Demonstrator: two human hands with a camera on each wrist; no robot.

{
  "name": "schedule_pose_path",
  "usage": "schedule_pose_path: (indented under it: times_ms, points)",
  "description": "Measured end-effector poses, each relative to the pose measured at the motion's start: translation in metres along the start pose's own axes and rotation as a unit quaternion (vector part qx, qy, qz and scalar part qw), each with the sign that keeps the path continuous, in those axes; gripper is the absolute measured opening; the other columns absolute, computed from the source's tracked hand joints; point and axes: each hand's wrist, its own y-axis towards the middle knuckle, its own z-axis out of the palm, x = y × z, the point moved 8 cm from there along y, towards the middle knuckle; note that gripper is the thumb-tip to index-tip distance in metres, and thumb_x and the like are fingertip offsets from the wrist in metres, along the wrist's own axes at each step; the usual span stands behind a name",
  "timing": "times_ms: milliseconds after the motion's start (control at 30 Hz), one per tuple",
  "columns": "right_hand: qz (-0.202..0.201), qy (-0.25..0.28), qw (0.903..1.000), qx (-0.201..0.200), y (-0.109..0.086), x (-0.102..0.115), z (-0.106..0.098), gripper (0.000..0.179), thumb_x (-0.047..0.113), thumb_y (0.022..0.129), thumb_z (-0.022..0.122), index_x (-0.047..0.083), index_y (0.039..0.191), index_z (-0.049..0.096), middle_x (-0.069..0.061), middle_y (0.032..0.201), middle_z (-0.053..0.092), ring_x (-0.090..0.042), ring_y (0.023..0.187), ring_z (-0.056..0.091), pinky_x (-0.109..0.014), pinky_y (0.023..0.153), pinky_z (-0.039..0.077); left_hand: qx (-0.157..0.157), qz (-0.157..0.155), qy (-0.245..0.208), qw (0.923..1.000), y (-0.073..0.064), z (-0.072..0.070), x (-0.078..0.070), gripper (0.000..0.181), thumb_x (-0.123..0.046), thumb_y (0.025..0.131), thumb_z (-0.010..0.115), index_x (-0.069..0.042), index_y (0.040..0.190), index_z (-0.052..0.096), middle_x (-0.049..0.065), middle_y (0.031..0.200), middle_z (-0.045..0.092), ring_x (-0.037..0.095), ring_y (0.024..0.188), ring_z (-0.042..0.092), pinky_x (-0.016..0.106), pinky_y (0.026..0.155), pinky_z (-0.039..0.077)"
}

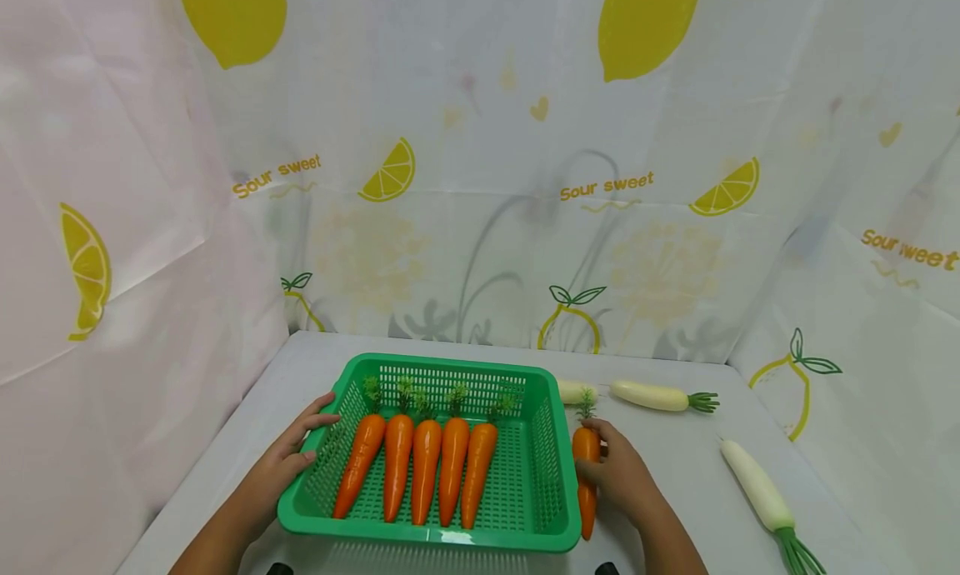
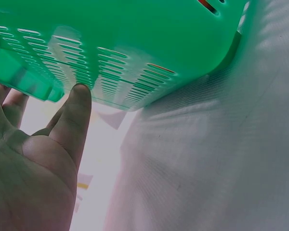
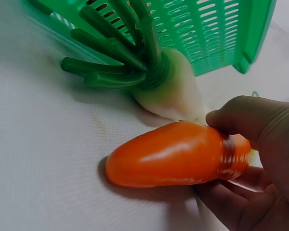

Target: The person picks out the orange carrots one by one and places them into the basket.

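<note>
A green plastic basket [image 1: 525,442] with slotted walls stands on the table, several orange carrots [image 1: 427,471] with leafy tops side by side in it. At its left side is my left hand [image 1: 281,458], fingers fairly straight and resting on the rim; in the left wrist view the thumb [image 2: 76,120] touches the slotted wall. My right hand [image 1: 618,471] pinches another carrot [image 3: 173,154] near its top, between thumb and fingers, just outside the basket's right wall. Close behind that carrot lies a white radish [image 3: 176,91] with green stalks, partly hidden in the head view.
Two more white radishes lie on the white table to the right, one [image 1: 651,395] at the back and one [image 1: 757,483] nearer the right edge. A lemon-print cloth [image 1: 480,250] hangs around the back and sides of the table.
</note>
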Motion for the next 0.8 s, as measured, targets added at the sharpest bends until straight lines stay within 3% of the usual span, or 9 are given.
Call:
schedule_pose_path:
  times_ms: [800]
  points:
    - [-0.003, 0.007, 1.0000, -0.006, -0.0032, 0.0024, -0.0041, 0.062, 0.022, 0.094, 0.074, 0.019, 0.151, 0.051, -0.017, 0.155, 0.049, -0.037, 0.127, 0.060, -0.042, 0.080, 0.059, 0.001, 0.004, -0.012, 0.9999, 0.0002, 0.0002, 0.0009, 0.040, -0.008, 0.108, 0.039, -0.002, 0.147, 0.048, -0.003, 0.175, 0.018, -0.018, 0.142, 0.020, 0.011, 0.102, 0.037]
